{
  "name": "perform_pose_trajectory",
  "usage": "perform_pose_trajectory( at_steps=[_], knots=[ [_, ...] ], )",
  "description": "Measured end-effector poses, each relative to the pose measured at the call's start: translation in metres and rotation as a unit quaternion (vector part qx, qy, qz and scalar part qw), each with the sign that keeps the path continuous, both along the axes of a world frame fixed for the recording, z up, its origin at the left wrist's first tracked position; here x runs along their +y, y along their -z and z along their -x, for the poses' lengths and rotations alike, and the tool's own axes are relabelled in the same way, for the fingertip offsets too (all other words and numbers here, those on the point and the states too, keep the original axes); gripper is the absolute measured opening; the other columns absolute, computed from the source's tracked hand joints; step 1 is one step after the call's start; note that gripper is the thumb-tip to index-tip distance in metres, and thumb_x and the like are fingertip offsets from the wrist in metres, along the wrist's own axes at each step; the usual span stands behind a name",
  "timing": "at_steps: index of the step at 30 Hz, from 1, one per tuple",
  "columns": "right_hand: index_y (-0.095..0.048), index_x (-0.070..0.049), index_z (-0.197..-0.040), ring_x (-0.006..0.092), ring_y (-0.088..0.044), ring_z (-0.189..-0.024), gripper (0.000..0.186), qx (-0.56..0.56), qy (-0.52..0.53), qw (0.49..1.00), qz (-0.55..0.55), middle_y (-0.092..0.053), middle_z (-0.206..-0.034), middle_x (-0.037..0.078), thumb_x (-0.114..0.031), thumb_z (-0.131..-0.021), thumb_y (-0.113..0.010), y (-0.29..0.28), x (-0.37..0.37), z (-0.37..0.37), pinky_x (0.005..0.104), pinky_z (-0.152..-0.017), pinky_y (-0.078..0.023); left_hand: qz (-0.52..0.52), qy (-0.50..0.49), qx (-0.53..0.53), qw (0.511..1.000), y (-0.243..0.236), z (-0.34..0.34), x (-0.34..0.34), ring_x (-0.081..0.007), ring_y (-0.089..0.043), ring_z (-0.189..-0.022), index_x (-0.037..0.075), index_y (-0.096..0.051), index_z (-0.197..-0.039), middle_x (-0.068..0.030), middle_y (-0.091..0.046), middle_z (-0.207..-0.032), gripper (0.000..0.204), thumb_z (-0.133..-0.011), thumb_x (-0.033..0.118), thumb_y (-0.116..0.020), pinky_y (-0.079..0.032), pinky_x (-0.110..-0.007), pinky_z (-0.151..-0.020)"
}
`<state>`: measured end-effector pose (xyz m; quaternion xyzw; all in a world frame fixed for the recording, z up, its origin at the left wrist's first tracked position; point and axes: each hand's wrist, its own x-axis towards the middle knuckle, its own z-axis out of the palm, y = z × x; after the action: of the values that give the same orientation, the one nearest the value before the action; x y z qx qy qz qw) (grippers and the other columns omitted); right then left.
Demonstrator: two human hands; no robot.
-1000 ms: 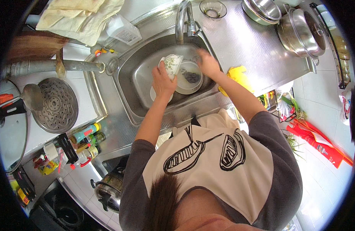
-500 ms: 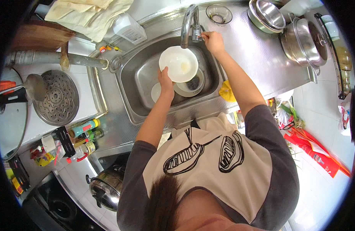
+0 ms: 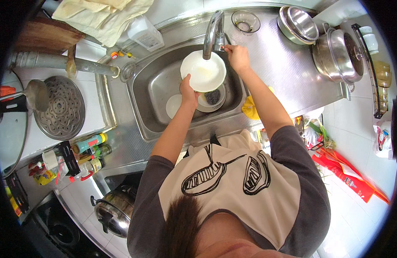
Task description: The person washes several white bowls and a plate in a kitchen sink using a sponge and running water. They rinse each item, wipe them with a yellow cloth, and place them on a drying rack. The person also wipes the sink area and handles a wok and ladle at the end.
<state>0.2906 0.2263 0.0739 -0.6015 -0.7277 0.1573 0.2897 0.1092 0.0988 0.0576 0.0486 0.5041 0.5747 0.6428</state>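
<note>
My left hand (image 3: pixel 189 92) grips the near-left rim of a white bowl (image 3: pixel 203 76), thumb on the inside. The bowl is held over the sink (image 3: pixel 143 99), under the mouth of the chrome faucet (image 3: pixel 212 36), its inside facing up with a faint yellowish patch. I cannot make out a water stream. My right hand (image 3: pixel 238 58) is closed with its fingertips on the faucet handle (image 3: pixel 222 48). Below the held bowl, a dark wire scrubber (image 3: pixel 212 97) lies in another pale dish (image 3: pixel 203 106), partly hidden. A smaller white dish (image 3: pixel 173 105) rests beside it, partly behind my left forearm.
A glass bowl (image 3: pixel 245 22) stands right of the faucet, with metal basins (image 3: pixel 295 26) and a lidded steel pot (image 3: pixel 338 53) farther right. A yellow cloth (image 3: pixel 250 108) lies at the sink's right edge. A white jug (image 3: pixel 145 33) and a perforated steamer plate (image 3: pixel 59 107) are left.
The white bowl has shifted slightly, so the faucet mouth now overlaps its far part. My right hand stays at the faucet handle. The whole view has moved a little.
</note>
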Motion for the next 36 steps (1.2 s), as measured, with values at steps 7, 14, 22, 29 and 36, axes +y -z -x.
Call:
perform_pose_trajectory(
  at_steps=[7,14,22,29,36],
  knots=[
    [-0.069,-0.006,-0.09,0.0342,-0.063,-0.066,0.013,0.042,0.01,0.999,0.001,-0.062,-0.077,0.021,-0.01,-0.08,-0.061,0.008,0.001,-0.002,0.0385,-0.063,-0.05,0.001,0.019,0.007,1.0,0.008,-0.001,0.004,-0.0256,-0.054,-0.111,0.006,-0.038,-0.13,-0.0112,-0.05,-0.126,0.055,-0.087,0.038,-0.048,-0.045,-0.041,-0.09],
    [-0.064,0.001,-0.102,0.0108,-0.06,-0.081,0.019,0.439,0.08,0.888,0.111,-0.066,-0.09,0.003,-0.007,-0.086,-0.056,0.005,-0.044,0.039,0.026,-0.074,-0.048,-0.061,-0.003,0.392,0.918,0.029,-0.008,0.004,-0.0277,-0.051,-0.107,0.006,-0.04,-0.126,-0.0152,-0.049,-0.117,0.055,-0.079,0.025,-0.061,-0.045,-0.041,-0.084],
    [-0.05,0.004,-0.111,0.0191,-0.06,-0.081,0.031,0.571,0.082,0.704,0.414,-0.06,-0.098,0.013,-0.021,-0.094,-0.048,0.002,-0.069,0.062,0.0314,-0.07,-0.048,-0.13,0.107,0.697,0.697,-0.014,-0.041,-0.013,-0.0388,-0.038,-0.117,0.005,-0.033,-0.133,-0.0244,-0.036,-0.127,0.075,-0.07,0.023,-0.07,-0.03,-0.05,-0.097],
    [-0.06,0.003,-0.085,0.0145,-0.052,-0.066,0.043,0.537,0.12,0.783,0.291,-0.06,-0.076,0.009,-0.033,-0.097,-0.041,0.027,-0.077,0.054,0.0325,-0.061,-0.045,-0.294,0.178,0.766,0.543,-0.024,-0.04,0.0,-0.0373,-0.04,-0.119,-0.003,-0.045,-0.124,-0.017,-0.043,-0.131,0.045,-0.085,0.02,-0.043,-0.029,-0.052,-0.099],
    [-0.058,0.004,-0.072,0.0092,-0.041,-0.055,0.048,0.366,0.091,0.895,0.236,-0.053,-0.059,0.002,-0.037,-0.095,-0.046,0.031,-0.095,0.043,0.0298,-0.052,-0.039,-0.07,0.327,0.458,0.824,0.0,-0.001,0.06,-0.0302,-0.058,-0.092,0.001,-0.06,-0.105,-0.0196,-0.062,-0.102,0.037,-0.086,0.029,-0.045,-0.043,-0.039,-0.084]
  ],
)
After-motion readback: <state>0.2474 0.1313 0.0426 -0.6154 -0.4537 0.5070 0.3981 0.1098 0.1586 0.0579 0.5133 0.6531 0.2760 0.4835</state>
